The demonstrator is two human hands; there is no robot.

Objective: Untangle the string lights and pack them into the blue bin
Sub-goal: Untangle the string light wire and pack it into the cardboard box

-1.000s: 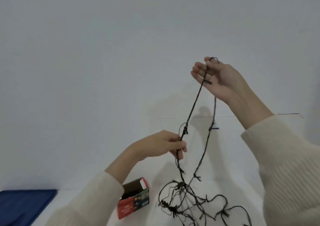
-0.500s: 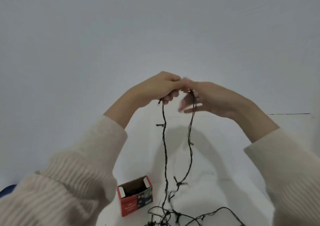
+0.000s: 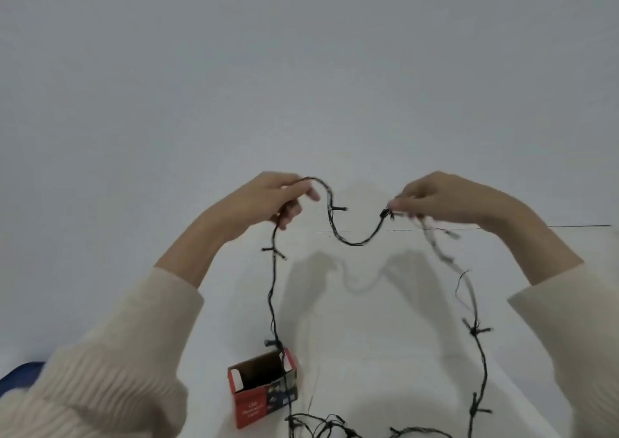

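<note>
A dark string of lights [image 3: 351,241] hangs in the air between my two raised hands, sagging in a short loop between them. My left hand [image 3: 271,198] pinches the string at the left, and one strand drops straight down from it past the box. My right hand [image 3: 445,199] pinches it at the right, and a blurred strand falls from there to a tangle [image 3: 321,426] lying on the white table at the bottom edge. Only a corner of the blue bin [image 3: 20,372] shows at the far left, mostly hidden behind my left sleeve.
A small open red cardboard box [image 3: 264,387] stands on the white table [image 3: 368,354] under my left hand. A pale wall fills the upper half of the view. The table's far edge runs just below my hands.
My hands met at the middle, then drew apart sideways, stretching a short loop of string between them. The strand under my right hand swings and is blurred.
</note>
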